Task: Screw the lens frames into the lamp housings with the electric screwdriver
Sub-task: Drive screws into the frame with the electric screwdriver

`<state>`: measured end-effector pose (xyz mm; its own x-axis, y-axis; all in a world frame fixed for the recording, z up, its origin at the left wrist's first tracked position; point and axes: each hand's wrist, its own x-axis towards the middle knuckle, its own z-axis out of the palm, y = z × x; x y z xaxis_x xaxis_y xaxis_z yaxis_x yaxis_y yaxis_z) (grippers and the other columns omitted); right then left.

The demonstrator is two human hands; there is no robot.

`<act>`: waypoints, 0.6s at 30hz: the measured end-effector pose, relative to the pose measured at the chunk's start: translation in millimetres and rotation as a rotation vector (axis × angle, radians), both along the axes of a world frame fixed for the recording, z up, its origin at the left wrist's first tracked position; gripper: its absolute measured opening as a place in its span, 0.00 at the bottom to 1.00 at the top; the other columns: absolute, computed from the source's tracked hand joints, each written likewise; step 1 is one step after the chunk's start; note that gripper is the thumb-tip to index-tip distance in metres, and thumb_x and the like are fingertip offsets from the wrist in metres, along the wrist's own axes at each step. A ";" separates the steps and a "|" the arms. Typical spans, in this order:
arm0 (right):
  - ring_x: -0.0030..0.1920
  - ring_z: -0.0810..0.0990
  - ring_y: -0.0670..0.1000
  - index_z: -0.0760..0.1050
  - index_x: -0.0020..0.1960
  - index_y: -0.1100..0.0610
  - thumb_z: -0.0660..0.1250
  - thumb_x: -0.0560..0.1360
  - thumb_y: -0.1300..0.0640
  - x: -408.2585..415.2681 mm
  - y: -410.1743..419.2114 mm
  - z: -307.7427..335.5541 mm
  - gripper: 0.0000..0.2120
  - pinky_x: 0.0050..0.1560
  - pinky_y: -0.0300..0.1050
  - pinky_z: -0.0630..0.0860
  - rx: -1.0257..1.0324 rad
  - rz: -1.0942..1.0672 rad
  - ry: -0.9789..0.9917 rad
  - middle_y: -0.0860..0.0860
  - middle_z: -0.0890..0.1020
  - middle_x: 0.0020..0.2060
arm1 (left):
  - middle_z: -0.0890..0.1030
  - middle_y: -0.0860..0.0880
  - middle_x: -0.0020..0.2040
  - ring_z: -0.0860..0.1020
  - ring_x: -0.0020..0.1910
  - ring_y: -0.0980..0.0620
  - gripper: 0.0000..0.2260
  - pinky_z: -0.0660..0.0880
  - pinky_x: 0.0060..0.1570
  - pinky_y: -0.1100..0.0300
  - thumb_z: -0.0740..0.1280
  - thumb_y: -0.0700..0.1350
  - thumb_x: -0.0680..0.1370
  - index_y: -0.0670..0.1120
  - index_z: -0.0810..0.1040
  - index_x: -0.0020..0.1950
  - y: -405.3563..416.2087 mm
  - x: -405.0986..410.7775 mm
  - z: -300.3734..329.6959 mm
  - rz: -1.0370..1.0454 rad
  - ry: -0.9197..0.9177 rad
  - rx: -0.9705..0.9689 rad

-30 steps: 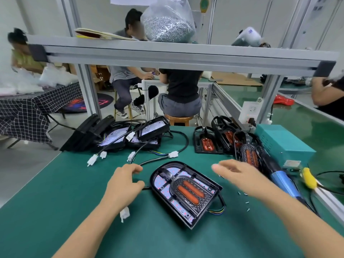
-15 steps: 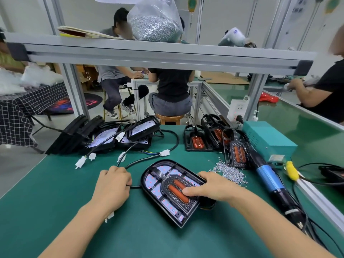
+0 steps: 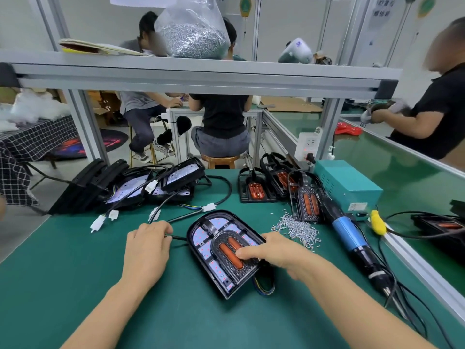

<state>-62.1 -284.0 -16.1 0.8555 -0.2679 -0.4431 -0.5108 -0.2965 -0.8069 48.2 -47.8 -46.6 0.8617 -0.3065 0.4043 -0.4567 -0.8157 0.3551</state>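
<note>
Gripping lamp housing (image 3: 221, 250) with right hand (image 3: 273, 250), left hand (image 3: 148, 245) holding cable (image 3: 176, 237), labels unreadable

blurred characters on a hanging sign (image 3: 382, 9) top right, illegible, small label (image 3: 359, 205) on teal box, unreadable
</note>
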 end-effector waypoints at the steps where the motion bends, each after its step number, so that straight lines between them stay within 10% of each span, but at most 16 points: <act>1: 0.46 0.80 0.52 0.79 0.55 0.58 0.78 0.56 0.44 -1.3 1.0 -0.7 0.32 0.48 0.44 0.74 0.024 -0.011 -0.026 0.54 0.85 0.49 | 0.78 0.53 0.43 0.74 0.50 0.48 0.07 0.62 0.55 0.55 0.66 0.39 0.76 0.49 0.76 0.51 -0.6 1.7 -0.4 0.003 0.020 0.007; 6: 0.42 0.83 0.50 0.78 0.53 0.59 0.81 0.60 0.52 -7.9 -1.4 -6.5 0.25 0.49 0.44 0.79 0.153 -0.058 -0.112 0.54 0.86 0.45 | 0.76 0.56 0.46 0.71 0.53 0.53 0.13 0.57 0.54 0.59 0.62 0.39 0.75 0.54 0.78 0.52 3.8 11.3 4.2 -0.017 0.080 0.232; 11: 0.40 0.83 0.49 0.79 0.51 0.58 0.79 0.67 0.54 -8.0 1.2 -2.6 0.17 0.42 0.41 0.79 0.137 -0.072 -0.114 0.53 0.86 0.44 | 0.76 0.58 0.55 0.72 0.59 0.55 0.14 0.56 0.58 0.58 0.65 0.43 0.73 0.54 0.76 0.58 -9.1 -0.3 3.7 -0.105 0.123 0.056; 15: 0.44 0.79 0.48 0.79 0.51 0.54 0.72 0.71 0.41 -10.4 -5.6 11.0 0.18 0.45 0.40 0.73 -0.142 -0.001 -0.103 0.48 0.82 0.45 | 0.73 0.59 0.63 0.70 0.64 0.58 0.26 0.59 0.68 0.53 0.56 0.65 0.71 0.53 0.75 0.62 -36.6 -21.7 14.2 -0.396 0.187 -0.101; 18: 0.56 0.75 0.51 0.76 0.58 0.49 0.66 0.75 0.39 -25.9 -34.2 19.1 0.18 0.55 0.43 0.69 -0.542 -0.073 -0.191 0.47 0.77 0.53 | 0.67 0.56 0.71 0.64 0.70 0.56 0.23 0.59 0.70 0.52 0.62 0.60 0.77 0.52 0.70 0.69 -48.2 -29.1 10.3 -0.412 0.237 -0.085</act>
